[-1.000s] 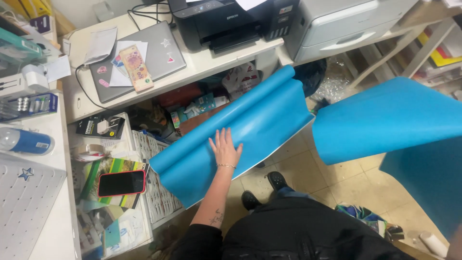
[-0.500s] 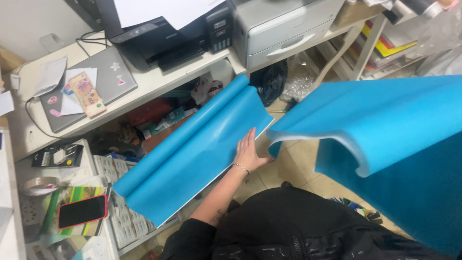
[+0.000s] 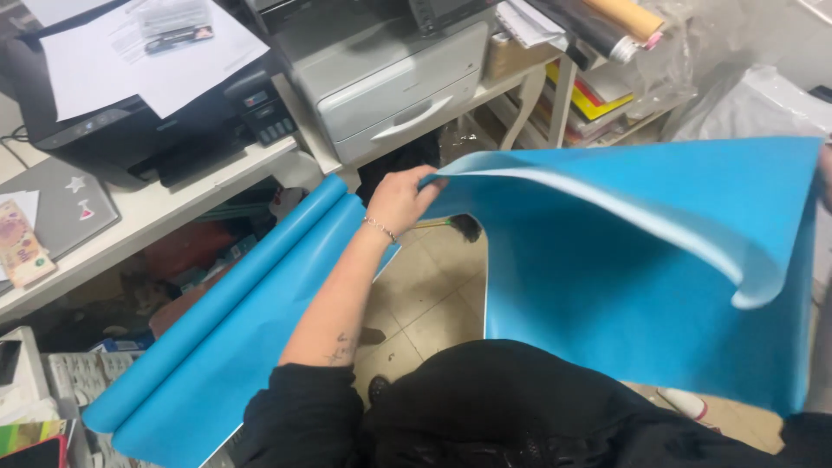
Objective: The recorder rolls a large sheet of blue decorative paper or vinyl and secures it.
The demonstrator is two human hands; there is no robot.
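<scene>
Head view, left hand point(image 3: 400, 198) outstretched, pinching blue sheet point(image 3: 641, 260)

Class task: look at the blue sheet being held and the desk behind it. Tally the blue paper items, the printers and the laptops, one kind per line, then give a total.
Blue paper items: 2, the held sheet and the roll
Printers: 2, black and grey
Laptops: 1
Total: 5

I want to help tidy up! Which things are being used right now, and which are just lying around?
In use:
- big blue sheet, held up
- left hand, its grip on the sheet's corner
- right hand, at the sheet's far edge, barely in view
- blue roll, lying beside the left arm

Lying about:
- black printer with papers on top
- grey printer
- laptop
- white basket
</scene>
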